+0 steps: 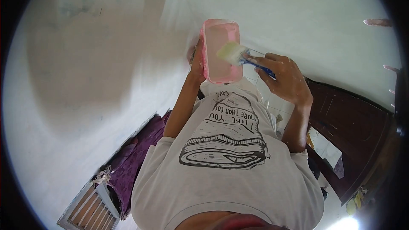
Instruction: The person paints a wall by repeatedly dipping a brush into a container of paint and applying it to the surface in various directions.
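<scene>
A pink rectangular container (222,76) with pale paint-like liquid in it is held up in front of the white T-shirt. My left hand (197,61) grips its left side, the fingers partly hidden behind it. In my right hand (283,76), closed round the blue handle, is a paintbrush (234,53). Its pale, wet-looking bristles are over the right part of the container; whether they touch the liquid I cannot tell.
Pale walls (85,59) meet in a corner ahead. Purple cloth (138,153) hangs at lower left, above a slatted wooden frame (91,208). Dark brown furniture (349,123) stands at right. Light floor tiles (277,100) show beyond the shirt.
</scene>
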`<move>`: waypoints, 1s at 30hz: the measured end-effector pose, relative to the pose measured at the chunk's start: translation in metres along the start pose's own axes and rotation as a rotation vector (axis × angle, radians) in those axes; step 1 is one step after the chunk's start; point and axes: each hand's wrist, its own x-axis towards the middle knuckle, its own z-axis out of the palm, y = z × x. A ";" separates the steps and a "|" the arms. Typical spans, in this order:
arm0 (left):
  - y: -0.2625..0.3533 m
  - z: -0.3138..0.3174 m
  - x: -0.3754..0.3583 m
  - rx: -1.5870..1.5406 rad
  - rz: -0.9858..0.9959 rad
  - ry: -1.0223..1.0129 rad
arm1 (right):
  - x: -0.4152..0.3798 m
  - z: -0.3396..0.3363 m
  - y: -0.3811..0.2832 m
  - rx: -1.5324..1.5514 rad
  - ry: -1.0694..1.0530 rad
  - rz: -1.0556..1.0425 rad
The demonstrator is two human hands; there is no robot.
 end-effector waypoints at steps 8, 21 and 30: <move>-0.011 0.016 0.002 0.002 -0.070 -0.061 | -0.001 0.012 0.006 -0.264 -0.007 -0.160; -0.033 0.042 0.003 -0.074 -0.001 -0.279 | -0.005 0.021 0.003 -0.231 -0.103 0.015; -0.033 0.059 0.002 -0.129 -0.085 -0.287 | -0.002 0.021 0.018 -0.187 0.011 -0.023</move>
